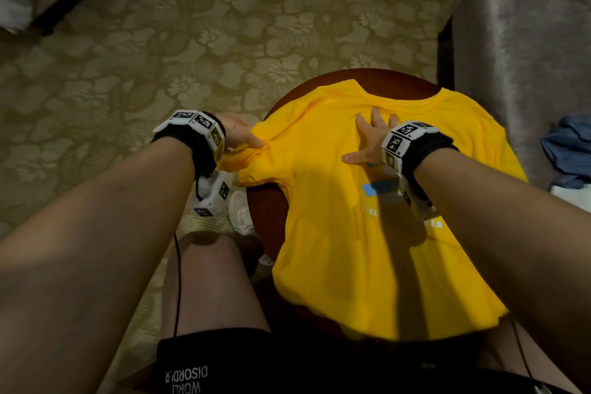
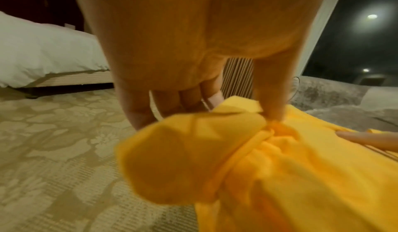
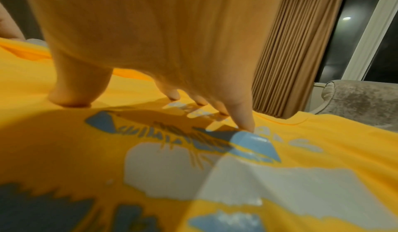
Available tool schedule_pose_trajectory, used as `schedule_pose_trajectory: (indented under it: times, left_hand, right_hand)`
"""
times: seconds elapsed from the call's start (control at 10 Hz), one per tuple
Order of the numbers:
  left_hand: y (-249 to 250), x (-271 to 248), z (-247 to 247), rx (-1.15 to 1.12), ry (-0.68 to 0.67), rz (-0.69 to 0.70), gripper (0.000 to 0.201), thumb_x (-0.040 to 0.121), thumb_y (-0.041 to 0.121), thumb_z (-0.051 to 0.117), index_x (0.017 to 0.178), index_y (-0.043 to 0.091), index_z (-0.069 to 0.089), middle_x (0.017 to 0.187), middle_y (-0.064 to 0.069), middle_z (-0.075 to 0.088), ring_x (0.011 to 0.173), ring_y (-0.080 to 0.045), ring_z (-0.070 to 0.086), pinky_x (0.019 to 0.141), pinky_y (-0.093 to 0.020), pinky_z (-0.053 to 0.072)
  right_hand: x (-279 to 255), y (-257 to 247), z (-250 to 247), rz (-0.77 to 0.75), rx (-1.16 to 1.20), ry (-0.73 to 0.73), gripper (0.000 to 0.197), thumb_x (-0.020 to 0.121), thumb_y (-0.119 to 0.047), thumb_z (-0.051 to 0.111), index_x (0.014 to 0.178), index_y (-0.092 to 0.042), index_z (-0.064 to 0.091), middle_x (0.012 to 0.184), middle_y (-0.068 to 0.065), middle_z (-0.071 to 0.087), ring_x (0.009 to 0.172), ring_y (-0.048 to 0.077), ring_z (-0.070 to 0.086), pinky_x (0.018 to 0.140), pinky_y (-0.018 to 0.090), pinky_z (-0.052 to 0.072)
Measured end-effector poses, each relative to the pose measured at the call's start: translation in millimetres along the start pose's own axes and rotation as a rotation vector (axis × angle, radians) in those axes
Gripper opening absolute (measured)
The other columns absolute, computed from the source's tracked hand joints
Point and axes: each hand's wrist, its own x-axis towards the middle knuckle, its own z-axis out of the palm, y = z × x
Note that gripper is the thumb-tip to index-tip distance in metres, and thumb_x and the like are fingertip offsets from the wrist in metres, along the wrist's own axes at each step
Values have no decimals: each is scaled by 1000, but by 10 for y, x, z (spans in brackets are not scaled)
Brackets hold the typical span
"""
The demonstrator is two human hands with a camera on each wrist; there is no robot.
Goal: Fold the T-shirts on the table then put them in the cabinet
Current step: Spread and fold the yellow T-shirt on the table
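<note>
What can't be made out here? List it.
- Table: head view, mostly covered by the yellow T-shirt.
- Shirt print: head view, right hand and wrist rig cover part; lettering too small.
- Left hand: head view, fingertips behind the sleeve.
- Cabinet: in no view.
- Blue cloth: cut by the right edge.

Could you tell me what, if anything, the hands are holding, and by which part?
The left hand pinches the yellow cotton T-shirt by its left sleeve. The right hand holds nothing; it presses flat on the chest.

Round dark wooden table [image 1: 267, 217], standing on patterned carpet [image 1: 192, 25]. Covered by one yellow T-shirt [image 1: 335, 233] (print side up), edges overhanging.
</note>
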Motion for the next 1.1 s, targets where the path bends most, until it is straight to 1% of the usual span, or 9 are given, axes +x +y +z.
schedule_pose_trajectory:
  times: [0.2, 0.3, 0.5, 0.6, 0.7, 0.8, 0.9, 1.0, 1.1]
  left_hand:
    - [-34, 107, -23, -178, 357, 3, 44, 103, 30, 33, 136, 3, 45, 141, -20, 45, 125, -36, 45, 98, -39, 38]
    - [-40, 91, -49, -189, 186, -61, 67, 86, 58, 56, 138, 16, 46, 139, -11, 47, 124, -34, 46, 103, -46, 40]
    - [-374, 478, -85, 272, 184, -160, 24, 91, 10, 51, 68, 3, 50, 69, -7, 45, 63, -19, 47, 71, -28, 40]
    - [-332, 305, -64, 172, 343, -18, 25, 95, 20, 52, 108, 2, 64, 104, -13, 63, 98, -33, 61, 76, -32, 45]
    - [-216, 136, -19, -215, 209, -37, 68, 82, 63, 59, 131, 16, 51, 131, -8, 50, 119, -33, 50, 99, -43, 44]
    - [-197, 146, -9, -126, 95, -5, 45, 82, 39, 71, 115, 13, 56, 114, -7, 52, 108, -28, 52, 97, -44, 47]
    - [-205, 151, 29, 47, 217, 47, 15, 94, 20, 54, 95, 5, 57, 103, -19, 56, 83, -27, 49, 77, -35, 45]
    - [-253, 196, 21, 183, 343, 23, 25, 93, 8, 54, 114, -4, 61, 119, -23, 60, 99, -34, 59, 81, -30, 45]
    - [-273, 185, -19, 8, 316, -4, 48, 97, 29, 52, 132, -3, 48, 134, -23, 51, 120, -40, 51, 100, -44, 45]
  right_hand:
    - [13, 14, 3, -5, -10, -1, 109, 74, -76, 52, 151, -31, -11, 159, 5, -18, 144, 43, -7, 114, 60, 11]
    - [13, 5, -1, -2, -16, -8, 108, 75, -76, 52, 151, -31, -11, 158, 5, -19, 144, 43, -7, 114, 60, 10]
    - [4, 2, 0, -2, -15, -6, 108, 75, -76, 51, 151, -31, -12, 159, 5, -18, 144, 43, -7, 114, 59, 10]
    - [0, 4, -1, -2, -13, -5, 108, 76, -75, 51, 151, -30, -12, 159, 5, -18, 144, 43, -7, 114, 60, 10]
    - [1, 5, -4, 3, -12, -6, 108, 76, -75, 52, 151, -31, -12, 158, 5, -19, 144, 43, -7, 114, 60, 10]
    - [14, 4, 2, 6, -14, -11, 108, 75, -76, 52, 151, -32, -12, 158, 4, -19, 144, 43, -7, 115, 60, 11]
    - [23, 7, 2, 6, -16, -9, 109, 75, -77, 51, 151, -32, -12, 158, 4, -19, 144, 43, -7, 115, 60, 11]
    - [29, 10, 7, 3, -19, -8, 108, 75, -77, 51, 151, -32, -12, 159, 4, -19, 144, 43, -7, 114, 60, 11]
    - [40, 6, 13, 2, -10, -4, 109, 75, -76, 52, 151, -31, -12, 159, 4, -19, 144, 43, -8, 115, 60, 10]
